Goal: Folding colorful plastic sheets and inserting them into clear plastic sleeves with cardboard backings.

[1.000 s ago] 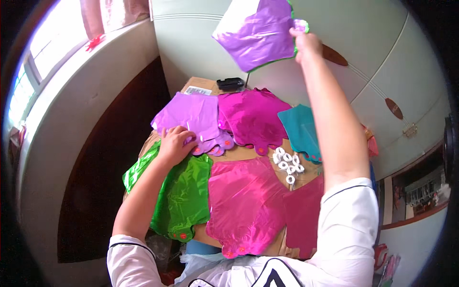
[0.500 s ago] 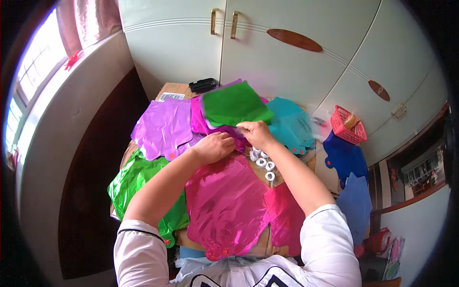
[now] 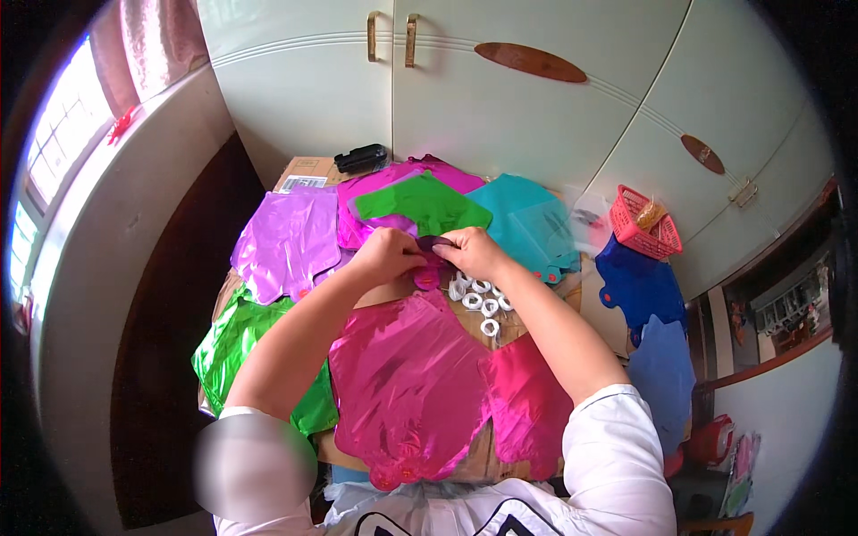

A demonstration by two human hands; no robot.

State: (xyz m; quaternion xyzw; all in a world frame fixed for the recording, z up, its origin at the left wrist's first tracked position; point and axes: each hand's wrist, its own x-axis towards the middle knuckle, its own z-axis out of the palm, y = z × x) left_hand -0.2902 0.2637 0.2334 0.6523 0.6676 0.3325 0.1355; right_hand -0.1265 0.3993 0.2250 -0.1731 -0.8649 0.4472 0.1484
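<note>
My left hand (image 3: 387, 255) and my right hand (image 3: 474, 253) are close together over the middle of the table. Their fingertips pinch a dark purple film edge (image 3: 435, 241) from both sides. Directly beyond it a green sheet (image 3: 427, 201) bulges up over a magenta foil sheet (image 3: 416, 172). Whether the purple edge and the green sheet are one piece is hidden by my fingers. Below my hands shows a small pink lobed foil end (image 3: 427, 277). Nearer to me lies a large magenta foil piece (image 3: 407, 375) with a scalloped end.
White rings (image 3: 473, 302) lie right of centre. Around them spread lilac (image 3: 286, 241), bright green (image 3: 234, 344), teal (image 3: 527, 223), dark blue (image 3: 639, 286) and pale blue sheets (image 3: 661, 384). A pink basket (image 3: 642, 230) stands far right, a black object (image 3: 361, 159) at the back, before a white cabinet (image 3: 536, 116).
The green sheet has come down and folded, showing less of its face. My hands have drawn together, both now on the dark purple edge. The view has shifted slightly.
</note>
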